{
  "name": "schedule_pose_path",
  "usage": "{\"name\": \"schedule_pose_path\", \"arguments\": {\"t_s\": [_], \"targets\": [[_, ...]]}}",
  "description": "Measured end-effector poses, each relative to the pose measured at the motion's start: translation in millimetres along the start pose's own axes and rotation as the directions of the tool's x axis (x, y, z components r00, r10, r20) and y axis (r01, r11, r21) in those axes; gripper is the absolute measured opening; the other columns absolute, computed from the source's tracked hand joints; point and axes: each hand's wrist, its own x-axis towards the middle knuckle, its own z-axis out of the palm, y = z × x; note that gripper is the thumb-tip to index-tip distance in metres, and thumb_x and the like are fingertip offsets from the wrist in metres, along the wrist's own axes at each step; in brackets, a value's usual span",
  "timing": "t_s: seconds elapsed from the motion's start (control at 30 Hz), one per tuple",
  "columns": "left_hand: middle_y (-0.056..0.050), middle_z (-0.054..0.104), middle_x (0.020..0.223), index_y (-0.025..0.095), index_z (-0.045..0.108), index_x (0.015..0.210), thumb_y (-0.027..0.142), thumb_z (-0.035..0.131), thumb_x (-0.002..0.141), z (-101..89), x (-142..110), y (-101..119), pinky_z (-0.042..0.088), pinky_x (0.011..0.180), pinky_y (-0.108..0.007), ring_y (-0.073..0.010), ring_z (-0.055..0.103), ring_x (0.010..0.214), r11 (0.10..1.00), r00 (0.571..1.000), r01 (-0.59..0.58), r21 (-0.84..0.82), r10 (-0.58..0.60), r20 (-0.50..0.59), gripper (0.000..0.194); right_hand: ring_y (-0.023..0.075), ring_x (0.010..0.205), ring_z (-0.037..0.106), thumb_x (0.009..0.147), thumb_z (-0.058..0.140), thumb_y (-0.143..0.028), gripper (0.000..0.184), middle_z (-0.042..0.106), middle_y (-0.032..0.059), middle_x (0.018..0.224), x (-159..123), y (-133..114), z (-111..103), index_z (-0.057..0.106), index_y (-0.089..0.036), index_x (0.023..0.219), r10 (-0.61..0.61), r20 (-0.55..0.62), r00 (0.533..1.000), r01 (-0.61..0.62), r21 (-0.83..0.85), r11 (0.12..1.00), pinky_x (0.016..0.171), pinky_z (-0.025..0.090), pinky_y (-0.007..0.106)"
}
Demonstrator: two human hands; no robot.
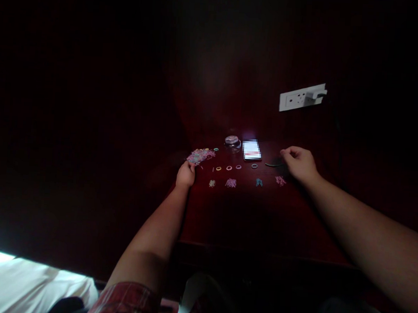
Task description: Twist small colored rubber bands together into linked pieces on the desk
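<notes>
At the near edge of a mixed pile of small pastel pieces, my left hand has its fingers curled together; anything between them is too small to make out. My right hand is held in a pinch at the right, above the table, and whatever it grips cannot be made out. A thin dark cord-like strip lies just left of it. Between the hands is a row of small rings: yellow, pale pink, purple and blue. Nearer me lie small yellowish, purple, blue and pink heaps.
A lit phone lies behind the rings, beside a round clear container. A green ring is by the mixed pile. On the dark red back wall is a socket panel with a plug. White fabric shows lower left.
</notes>
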Motion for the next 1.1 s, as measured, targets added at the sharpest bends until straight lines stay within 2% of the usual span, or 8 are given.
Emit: {"name": "schedule_pose_path", "arguments": {"t_s": [0.1,0.2,0.37,0.53,0.87,1.1], "targets": [[-0.012,0.067,0.104,0.017,0.061,0.095,0.024,0.046,0.092,-1.8,-1.6,1.0,0.045,0.093,-0.033,-0.0228,0.063,0.099,0.999,0.999,-0.033,-0.025,0.032,-0.030,0.016,0.0147,0.053,0.047,0.078,0.057,-0.036,0.024,0.056,0.0014,0.060,-0.2,-0.6,0.2,0.054,-0.022,0.060,-0.005,0.004,1.000,0.005,0.010,1.000,0.052,0.035,0.029],[-0.010,0.068,0.099,0.017,0.060,0.096,0.024,0.046,0.092,-2.8,-2.9,1.1,0.047,0.089,-0.033,-0.0220,0.063,0.092,0.998,0.999,-0.042,-0.053,0.041,-0.032,0.016,0.0147,0.053,0.047,0.078,0.058,-0.038,0.025,0.056,0.0011,0.059,-1.1,-1.5,0.2,0.054,-0.022,0.059,-0.010,0.000,1.000,0.010,0.005,1.000,0.050,0.035,0.028],[-0.008,0.065,0.103,0.019,0.061,0.105,0.017,0.043,0.091,-3.3,-3.3,-0.2,0.046,0.092,-0.033,-0.0204,0.062,0.095,0.994,0.997,-0.069,-0.087,0.066,-0.037,0.023,0.0146,0.050,0.046,0.078,0.059,-0.041,0.027,0.055,0.0003,0.058,-2.6,-2.1,-0.2,0.053,-0.022,0.060,-0.010,0.016,1.000,0.010,0.025,1.000,0.049,0.034,0.029],[-0.009,0.064,0.099,0.018,0.066,0.091,0.011,0.040,0.088,-3.8,-2.8,-1.0,0.045,0.095,-0.033,-0.0197,0.061,0.096,0.991,0.996,-0.091,-0.097,0.089,-0.024,0.026,0.0145,0.048,0.044,0.077,0.059,-0.045,0.030,0.052,-0.0004,0.054,-3.3,-2.0,-1.3,0.051,-0.023,0.058,-0.018,0.037,0.999,0.017,0.027,0.999,0.047,0.033,0.029],[-0.009,0.069,0.099,0.017,0.064,0.091,0.017,0.044,0.089,-2.6,-1.6,-2.2,0.046,0.094,-0.033,-0.0215,0.064,0.096,0.980,0.999,-0.033,-0.199,0.027,-0.034,0.020,0.0165,0.054,0.049,0.076,0.057,-0.042,0.026,0.057,0.0010,0.059,-2.5,-1.9,-0.6,0.053,-0.023,0.059,-0.036,0.030,0.999,0.035,0.008,0.999,0.050,0.037,0.029],[-0.007,0.071,0.093,0.017,0.062,0.094,0.019,0.044,0.091,-0.3,-0.3,-8.2,0.049,0.087,-0.030,-0.0178,0.066,0.087,0.947,0.999,0.002,-0.321,-0.015,-0.037,0.019,0.0147,0.049,0.044,0.078,0.056,-0.043,0.029,0.052,-0.0010,0.056,-3.1,-4.1,-1.9,0.050,-0.023,0.058,-0.008,0.042,0.999,0.007,0.008,1.000,0.050,0.034,0.029]]}}
